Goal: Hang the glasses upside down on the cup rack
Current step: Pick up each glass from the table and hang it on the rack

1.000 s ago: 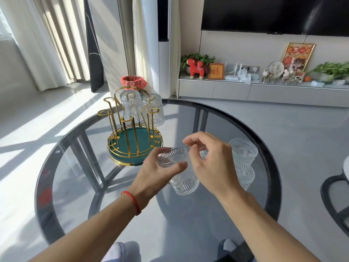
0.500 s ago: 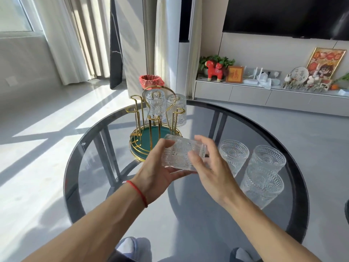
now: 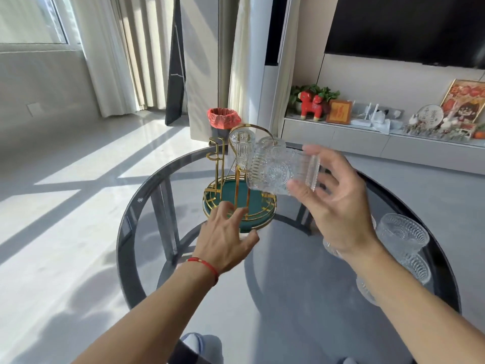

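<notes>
Above the round glass table [image 3: 147,206], our right hand [image 3: 338,206] holds one glass [image 3: 280,172] on its side, fingers wrapped round the wall, just beside the gold wire rack [image 3: 236,190]. Our left hand [image 3: 225,240] is spread, holding nothing, near the rack's green base. Two glasses [image 3: 242,148] already hang inverted. Pressed ribbed glass: rigid, brittle, likely weighty; ribs give purchase. We judge gripping mid-wall safest. Spare glasses [image 3: 404,232] stand at right.

No legible text is found. Characters on the round plaque [image 3: 429,117] and framed picture [image 3: 340,111] are too blurred.
</notes>
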